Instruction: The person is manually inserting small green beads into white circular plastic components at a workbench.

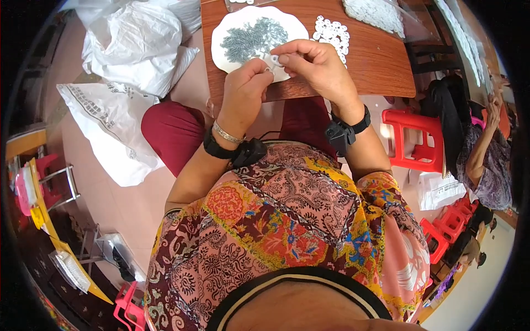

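Observation:
Both my hands meet over the near rim of a white scalloped plate [222,28], which holds a heap of small dark grey metal pieces [254,39]. Between the thumb and forefinger of my right hand [326,71] is a small white round piece [275,58] with a darker centre. My left hand [243,91] is closed in a pinch just beside it; what its fingertips hold is too small to name. Right of the plate, many similar white round pieces [331,34] lie in a loose patch on the brown wooden table [381,74].
A clear bag of white pieces [375,15] lies at the table's far right. Large white sacks [132,47] stand on the floor at left, with a flattened sack [110,127] nearby. A red plastic stool [414,138] is at right, close to another person's arm [483,140].

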`<state>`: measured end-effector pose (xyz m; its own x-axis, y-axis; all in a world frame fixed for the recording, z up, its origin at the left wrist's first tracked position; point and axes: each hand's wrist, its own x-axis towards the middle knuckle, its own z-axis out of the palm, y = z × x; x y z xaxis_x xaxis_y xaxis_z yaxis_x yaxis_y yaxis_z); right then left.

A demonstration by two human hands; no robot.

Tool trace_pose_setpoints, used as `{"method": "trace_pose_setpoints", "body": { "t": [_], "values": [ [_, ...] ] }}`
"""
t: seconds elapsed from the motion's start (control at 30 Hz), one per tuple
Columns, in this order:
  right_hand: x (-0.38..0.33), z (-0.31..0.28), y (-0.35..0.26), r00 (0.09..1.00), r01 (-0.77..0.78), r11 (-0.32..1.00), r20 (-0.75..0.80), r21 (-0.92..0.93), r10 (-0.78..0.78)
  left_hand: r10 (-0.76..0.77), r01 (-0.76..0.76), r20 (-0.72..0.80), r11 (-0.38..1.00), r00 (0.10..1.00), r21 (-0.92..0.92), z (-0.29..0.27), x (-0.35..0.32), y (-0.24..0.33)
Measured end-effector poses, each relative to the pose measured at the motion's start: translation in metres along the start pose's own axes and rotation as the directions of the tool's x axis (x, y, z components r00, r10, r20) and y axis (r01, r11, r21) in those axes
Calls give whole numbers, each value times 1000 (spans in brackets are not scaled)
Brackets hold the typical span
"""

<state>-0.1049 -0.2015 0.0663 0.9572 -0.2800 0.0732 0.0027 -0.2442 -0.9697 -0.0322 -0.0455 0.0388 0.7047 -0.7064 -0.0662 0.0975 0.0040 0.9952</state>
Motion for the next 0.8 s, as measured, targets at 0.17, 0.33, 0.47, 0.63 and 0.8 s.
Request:
{"method": "trace_pose_setpoints", "body": {
  "t": [0.17, 0.33, 0.47, 0.63, 0.8],
  "values": [
    [-2, 1, 0, 1000, -15, 999, -8, 34, 16, -1, 1, 5, 1000, 1000, -7, 0, 0, 0],
    [-3, 0, 1, 999, -27, 999, -18, 38, 28, -4, 4, 13, 1000, 1000, 5, 1, -1, 2],
    [-4, 2, -1, 999, -29, 999, -16, 23, 30, 14, -14, 21, 1000, 1000, -9, 0, 0, 0],
    [-3, 1, -1, 1000, -28, 999, -5, 32, 29, 13, -12, 17, 999, 1000, -29, 0, 0, 3],
    [-2, -12, -1, 990, -65, 944, -96, 324, 101, -9, 10, 60, 1000, 998, -21, 9, 8, 17]
  ]
}}
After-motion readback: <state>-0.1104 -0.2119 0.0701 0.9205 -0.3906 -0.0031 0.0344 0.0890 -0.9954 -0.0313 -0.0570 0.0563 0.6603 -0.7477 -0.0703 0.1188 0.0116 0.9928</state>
